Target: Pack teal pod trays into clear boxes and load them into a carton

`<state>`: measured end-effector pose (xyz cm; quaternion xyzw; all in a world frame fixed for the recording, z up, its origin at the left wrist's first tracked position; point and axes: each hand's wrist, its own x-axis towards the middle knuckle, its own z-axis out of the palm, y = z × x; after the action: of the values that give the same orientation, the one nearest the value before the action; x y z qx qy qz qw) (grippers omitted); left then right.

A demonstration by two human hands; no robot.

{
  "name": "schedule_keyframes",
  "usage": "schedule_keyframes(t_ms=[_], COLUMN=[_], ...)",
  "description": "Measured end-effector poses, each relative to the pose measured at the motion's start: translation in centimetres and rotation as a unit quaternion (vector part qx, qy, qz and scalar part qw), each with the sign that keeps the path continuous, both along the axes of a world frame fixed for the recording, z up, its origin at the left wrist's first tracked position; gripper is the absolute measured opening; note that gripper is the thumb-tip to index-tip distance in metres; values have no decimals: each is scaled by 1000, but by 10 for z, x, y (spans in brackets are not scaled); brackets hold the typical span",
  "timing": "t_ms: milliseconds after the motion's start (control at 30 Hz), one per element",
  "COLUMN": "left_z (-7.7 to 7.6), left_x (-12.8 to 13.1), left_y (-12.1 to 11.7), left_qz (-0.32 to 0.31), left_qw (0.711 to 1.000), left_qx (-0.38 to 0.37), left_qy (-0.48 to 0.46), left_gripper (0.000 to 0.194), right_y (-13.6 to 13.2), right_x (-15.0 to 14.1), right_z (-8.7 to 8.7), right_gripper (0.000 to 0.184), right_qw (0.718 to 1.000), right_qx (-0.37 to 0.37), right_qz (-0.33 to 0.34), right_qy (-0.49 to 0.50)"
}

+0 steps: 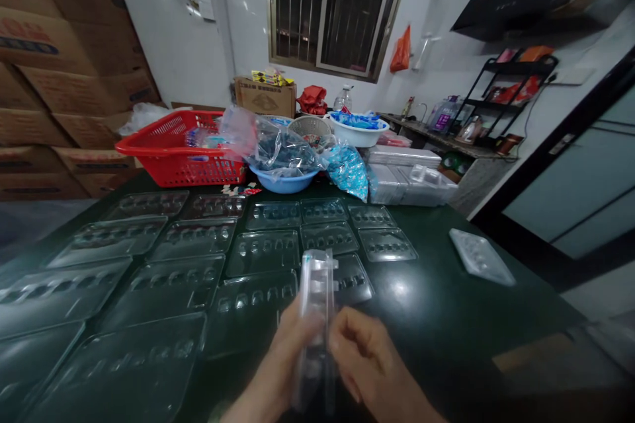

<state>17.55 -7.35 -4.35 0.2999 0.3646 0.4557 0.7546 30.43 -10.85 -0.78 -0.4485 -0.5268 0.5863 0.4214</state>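
My left hand [290, 350] is closed around a narrow stack of clear plastic blister trays [317, 277], held on edge above the table. My right hand [364, 350] is beside the stack, fingers curled and their tips at its right edge. Blur hides what is between those fingertips. Single clear blister trays [265, 251] lie flat in rows across the table's left and middle, each with a line of moulded pockets. One of them [354, 277] lies just behind the held stack, partly covered by it. Another blister tray or small stack [481, 256] lies apart on the right.
Along the back of the dark green table [421, 324] stand a red basket [193, 168], a blue basin [282, 182] with a plastic bag, a bag of blue pieces [347, 168], a white basin [360, 135] and stacked clear trays [407, 185]. Cardboard boxes [74, 79] rise at left.
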Motion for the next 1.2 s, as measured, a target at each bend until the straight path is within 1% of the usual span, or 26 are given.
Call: schedule_keyframes(t_ms=[133, 267, 367, 467, 633, 700, 767, 1000, 1100, 1200], left_z=[-5, -12, -18, -21, -20, -20, -19, -18, -18, -18], left_x=[0, -3, -3, -2, 2, 2, 3, 6, 6, 6], left_y=[0, 2, 2, -3, -12, -14, -14, -14, -14, -12], left_qz=[-37, -38, -38, -52, -57, -68, -85, -105, -112, -110], left_qw=[999, 999, 999, 998, 996, 994, 992, 988, 988, 989], left_qx=[-27, -4, 6, -14, -39, -43, -48, -58, -57, -53], left_qy=[7, -1, -3, -20, -60, -72, -78, -101, -91, -78], left_gripper=[48, 55, 55, 52, 53, 53, 52, 54, 53, 50], right_y=[-2, -2, -2, -2, -1, -1, -1, 0, 1, 1], right_x=[-2, -2, -1, -2, -3, -4, -4, -6, -6, -6], right_z=[-4, -5, -5, -9, -16, -17, -17, -14, -13, -9], right_gripper=[30, 34, 37, 35, 32, 31, 32, 31, 33, 31], right_qw=[999, 997, 996, 994, 991, 991, 991, 992, 993, 996], right_qx=[-18, -46, -61, -74, -83, -82, -81, -86, -77, -72], right_qz=[36, 51, 48, 35, 26, 29, 35, 39, 44, 30], right_qy=[17, 29, 43, 71, 101, 100, 98, 87, 72, 51])
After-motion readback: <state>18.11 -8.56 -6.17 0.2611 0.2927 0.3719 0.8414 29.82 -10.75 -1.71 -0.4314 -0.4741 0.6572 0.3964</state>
